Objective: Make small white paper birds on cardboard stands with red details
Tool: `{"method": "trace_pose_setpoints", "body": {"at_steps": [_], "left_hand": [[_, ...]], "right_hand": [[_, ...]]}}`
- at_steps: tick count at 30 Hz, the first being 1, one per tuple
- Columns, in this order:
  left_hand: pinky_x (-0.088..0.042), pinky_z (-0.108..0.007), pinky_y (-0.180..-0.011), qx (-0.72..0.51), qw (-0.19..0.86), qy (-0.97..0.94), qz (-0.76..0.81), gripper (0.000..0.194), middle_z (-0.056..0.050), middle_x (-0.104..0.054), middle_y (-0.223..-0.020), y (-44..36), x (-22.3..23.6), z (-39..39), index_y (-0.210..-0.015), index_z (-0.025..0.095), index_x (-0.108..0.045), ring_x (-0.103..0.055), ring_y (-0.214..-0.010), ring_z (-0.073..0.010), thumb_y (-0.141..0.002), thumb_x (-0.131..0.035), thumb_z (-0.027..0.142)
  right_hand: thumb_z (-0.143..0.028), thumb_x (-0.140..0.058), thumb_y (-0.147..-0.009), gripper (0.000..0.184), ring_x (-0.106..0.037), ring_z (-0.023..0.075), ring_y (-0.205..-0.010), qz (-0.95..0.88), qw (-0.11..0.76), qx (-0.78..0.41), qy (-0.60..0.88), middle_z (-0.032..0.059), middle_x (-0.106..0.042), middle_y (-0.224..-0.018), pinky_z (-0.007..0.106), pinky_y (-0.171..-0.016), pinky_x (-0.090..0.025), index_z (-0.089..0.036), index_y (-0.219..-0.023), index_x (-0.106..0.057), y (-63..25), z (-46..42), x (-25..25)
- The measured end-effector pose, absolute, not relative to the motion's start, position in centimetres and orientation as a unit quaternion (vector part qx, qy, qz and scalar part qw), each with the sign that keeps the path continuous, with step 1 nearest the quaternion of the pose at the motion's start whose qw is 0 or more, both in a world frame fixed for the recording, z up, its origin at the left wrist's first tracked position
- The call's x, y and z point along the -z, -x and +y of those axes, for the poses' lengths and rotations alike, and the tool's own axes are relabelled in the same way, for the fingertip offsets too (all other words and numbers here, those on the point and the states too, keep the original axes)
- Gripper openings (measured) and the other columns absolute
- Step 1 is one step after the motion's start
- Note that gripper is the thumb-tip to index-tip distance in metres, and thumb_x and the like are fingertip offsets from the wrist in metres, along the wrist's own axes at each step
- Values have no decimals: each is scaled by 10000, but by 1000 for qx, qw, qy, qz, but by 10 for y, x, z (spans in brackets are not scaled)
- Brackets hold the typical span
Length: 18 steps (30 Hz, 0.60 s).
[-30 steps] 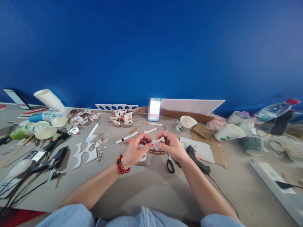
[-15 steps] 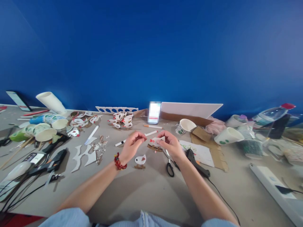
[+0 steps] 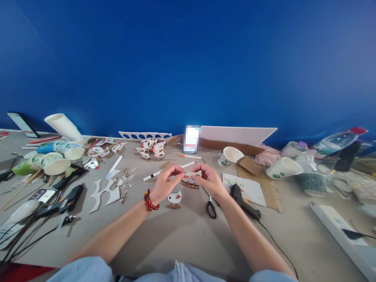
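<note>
My right hand (image 3: 210,181) pinches a white paper cutout with red marks (image 3: 192,174), part of it hidden behind the fingers. My left hand (image 3: 169,182) is closed in a pinch at the cutout's red end; whatever lies between its fingertips is too small to make out. Just below the fingertips are brown cardboard strips (image 3: 189,184). Nearer to me, a white bird cutout (image 3: 175,197) with a dot eye and brown feet lies on the table. Black-handled scissors (image 3: 211,210) rest beside my right wrist, their blades partly hidden.
A glue gun (image 3: 244,201) with a cable lies on the right, near a drawn-on paper (image 3: 252,191). White scraps (image 3: 108,192) and a marker (image 3: 114,167) are on the left. Several finished birds (image 3: 151,148) stand behind my hands. A patterned paper cup (image 3: 230,156) is at back right.
My left hand has moved right, bringing its fingertips to the cutout's red end. My right hand has shifted slightly left with the cutout. A brown scrap now shows behind my left hand.
</note>
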<state>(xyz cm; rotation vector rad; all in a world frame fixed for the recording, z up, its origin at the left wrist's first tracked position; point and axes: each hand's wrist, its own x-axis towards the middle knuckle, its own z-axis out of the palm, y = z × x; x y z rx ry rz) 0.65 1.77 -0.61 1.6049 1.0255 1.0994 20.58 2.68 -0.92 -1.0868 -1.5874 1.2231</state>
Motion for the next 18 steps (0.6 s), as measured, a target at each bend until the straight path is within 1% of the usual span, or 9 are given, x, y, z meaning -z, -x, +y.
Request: {"method": "trace_pose_setpoints", "body": {"at_steps": [9, 14, 18], "left_hand": [[-431, -246, -742, -441, 438, -662, 419, 204, -9, -607, -840, -7, 1, 15, -847, 189, -616, -543, -787, -145, -934, -482, 316], [-439, -242, -734, -424, 451, -673, 405, 127, -9, -614, -842, -8, 1, 16, -857, 186, -615, -558, -792, -146, -902, -530, 268], [-447, -246, -735, -421, 434, -680, 416, 87, -21, -632, -871, -9, 1, 16, -842, 179, -620, -570, -810, -154, -874, -559, 232]], "right_hand": [[-272, -641, -817, 117, -504, 119, -652, -628, 418, -501, 425, -13, -585, -834, 236, -597, -413, -203, -904, -602, -202, 25, 6], [-259, -638, -813, 114, -511, 125, -656, -649, 405, -491, 417, -6, -592, -828, 240, -599, -416, -205, -908, -605, -203, 26, 12], [-273, -626, -828, 105, -508, 121, -639, -668, 383, -478, 422, -8, -589, -813, 238, -581, -417, -206, -903, -597, -202, 26, 13]]}}
